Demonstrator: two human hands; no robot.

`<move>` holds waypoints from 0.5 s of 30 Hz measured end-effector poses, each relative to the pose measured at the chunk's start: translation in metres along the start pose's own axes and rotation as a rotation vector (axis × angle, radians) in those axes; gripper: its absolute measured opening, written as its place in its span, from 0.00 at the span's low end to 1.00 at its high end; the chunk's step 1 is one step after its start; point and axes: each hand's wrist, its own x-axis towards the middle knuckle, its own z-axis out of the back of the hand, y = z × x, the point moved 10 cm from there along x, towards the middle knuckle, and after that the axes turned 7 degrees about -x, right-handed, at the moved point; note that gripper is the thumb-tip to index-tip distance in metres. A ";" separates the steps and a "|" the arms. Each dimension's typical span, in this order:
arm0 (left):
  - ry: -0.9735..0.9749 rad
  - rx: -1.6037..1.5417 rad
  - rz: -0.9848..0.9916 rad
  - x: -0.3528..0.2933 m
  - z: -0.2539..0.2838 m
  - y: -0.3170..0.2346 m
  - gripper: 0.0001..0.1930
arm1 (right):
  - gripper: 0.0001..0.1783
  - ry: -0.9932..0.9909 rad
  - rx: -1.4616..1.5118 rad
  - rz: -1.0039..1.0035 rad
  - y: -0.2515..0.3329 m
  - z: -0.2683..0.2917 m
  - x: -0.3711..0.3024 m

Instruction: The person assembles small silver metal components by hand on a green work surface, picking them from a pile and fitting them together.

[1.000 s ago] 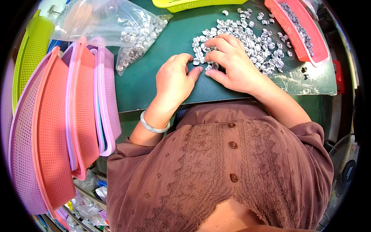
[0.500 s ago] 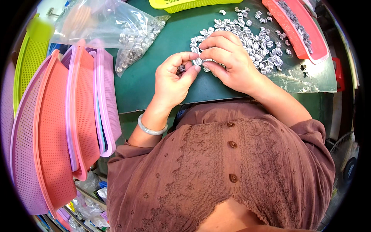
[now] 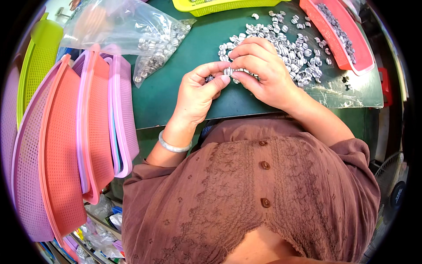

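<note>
A small ridged round piece, silvery with dark stripes, is held between the thumb and forefinger of my left hand. More such pieces show inside the curl of its other fingers. The fingertips of my right hand meet the same piece from the right side, pinched close around it; whether they hold anything else is hidden. Beyond the right hand spreads a loose pile of like pieces on the green tabletop.
A clear plastic bag, partly filled with similar pieces, lies at the far left. A pink basket at the far right holds darker pieces. A lime green basket stands at the far edge. Purple and coral baskets are nested at my left.
My left thumb and forefinger have come together on the striped piece, which shows more plainly between the hands. Both hands stay in nearly the same place.
</note>
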 end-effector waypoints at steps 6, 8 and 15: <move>-0.001 0.004 0.002 0.003 -0.006 -0.001 0.12 | 0.12 -0.002 0.039 0.016 0.000 0.003 0.001; 0.008 -0.092 -0.002 0.004 -0.011 0.000 0.11 | 0.12 -0.022 0.076 0.012 -0.001 0.007 0.001; 0.030 -0.322 0.105 0.009 -0.021 0.012 0.06 | 0.12 -0.102 0.126 -0.041 -0.004 0.023 0.001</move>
